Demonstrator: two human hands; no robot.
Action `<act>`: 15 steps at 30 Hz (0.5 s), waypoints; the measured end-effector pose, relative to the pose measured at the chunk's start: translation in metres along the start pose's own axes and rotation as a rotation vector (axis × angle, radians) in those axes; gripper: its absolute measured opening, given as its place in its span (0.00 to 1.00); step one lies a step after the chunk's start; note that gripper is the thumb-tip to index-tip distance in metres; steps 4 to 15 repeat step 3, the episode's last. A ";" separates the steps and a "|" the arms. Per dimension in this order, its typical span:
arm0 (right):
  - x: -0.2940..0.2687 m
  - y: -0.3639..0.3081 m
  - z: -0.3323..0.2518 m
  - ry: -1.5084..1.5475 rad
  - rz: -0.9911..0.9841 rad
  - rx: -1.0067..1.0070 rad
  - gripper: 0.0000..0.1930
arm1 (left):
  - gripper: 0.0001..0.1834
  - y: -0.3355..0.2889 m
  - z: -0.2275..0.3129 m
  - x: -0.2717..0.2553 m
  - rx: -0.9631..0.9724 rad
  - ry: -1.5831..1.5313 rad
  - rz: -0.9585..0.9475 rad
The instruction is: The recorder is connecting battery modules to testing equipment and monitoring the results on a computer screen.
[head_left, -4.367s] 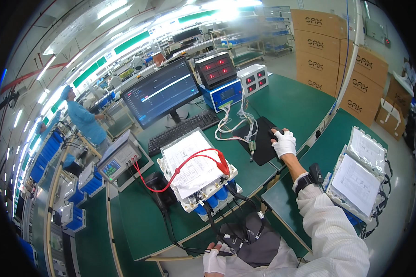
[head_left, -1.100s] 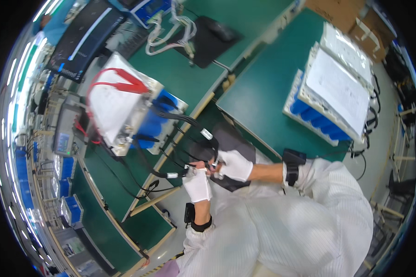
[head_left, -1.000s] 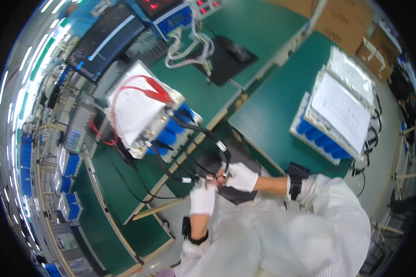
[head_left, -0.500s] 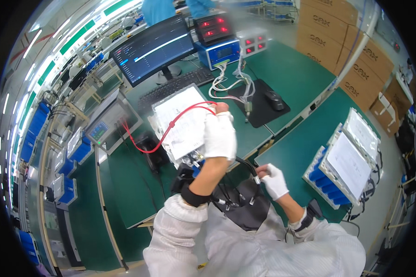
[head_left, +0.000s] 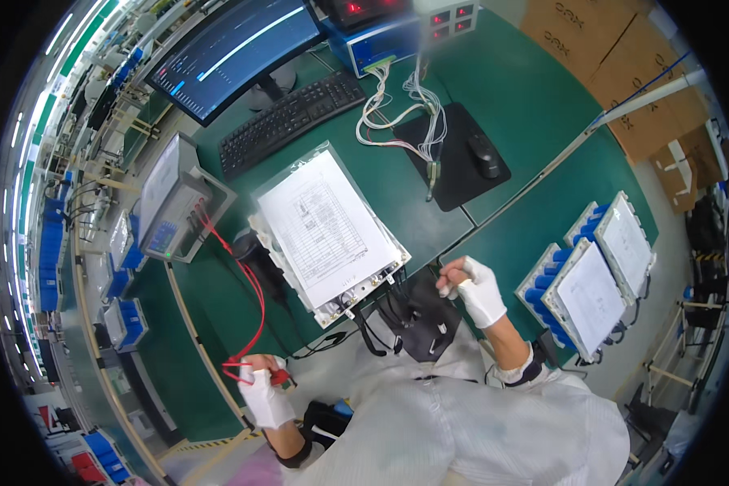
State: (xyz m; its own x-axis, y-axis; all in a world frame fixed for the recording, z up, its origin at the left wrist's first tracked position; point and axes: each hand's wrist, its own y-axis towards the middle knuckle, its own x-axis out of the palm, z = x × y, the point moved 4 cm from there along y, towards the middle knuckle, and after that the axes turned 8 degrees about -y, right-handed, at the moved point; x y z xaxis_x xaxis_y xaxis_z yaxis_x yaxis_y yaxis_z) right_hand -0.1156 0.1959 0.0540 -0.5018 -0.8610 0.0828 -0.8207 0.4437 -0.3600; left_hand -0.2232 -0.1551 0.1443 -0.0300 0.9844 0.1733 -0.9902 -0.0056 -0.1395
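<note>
My left hand [head_left: 267, 395], in a white fingerless glove, is low at the left past the table edge, closed on red test leads [head_left: 261, 301]. The leads run up to a grey meter box [head_left: 174, 219]. My gloved right hand [head_left: 479, 298] hovers right of the black cables [head_left: 405, 312], its bent fingers slightly apart and no object visible in them. A battery pack [head_left: 393, 263] lies on the green table before me, a plastic-sleeved printed sheet [head_left: 320, 223] covering most of its top. Black cables with light-coloured ends hang from its near edge over my lap.
A monitor [head_left: 239, 53], a keyboard [head_left: 292, 121] and a blue instrument [head_left: 377, 49] with white wires stand at the back. A mouse [head_left: 483, 154] lies on a black pad. Blue-celled packs [head_left: 587, 300] sit at the right; cartons [head_left: 575, 36] are stacked behind.
My left hand has swung from above the pack down to the lower left, carrying the red leads. My right hand has let go of the black cable. The view has tilted downward.
</note>
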 end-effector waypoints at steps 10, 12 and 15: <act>0.014 -0.008 -0.027 0.019 -0.055 0.098 0.07 | 0.11 -0.005 -0.039 -0.079 -0.460 0.436 0.155; 0.014 -0.008 -0.027 0.019 -0.055 0.098 0.07 | 0.11 -0.005 -0.039 -0.079 -0.460 0.436 0.155; 0.014 -0.008 -0.027 0.019 -0.055 0.098 0.07 | 0.11 -0.005 -0.039 -0.079 -0.460 0.436 0.155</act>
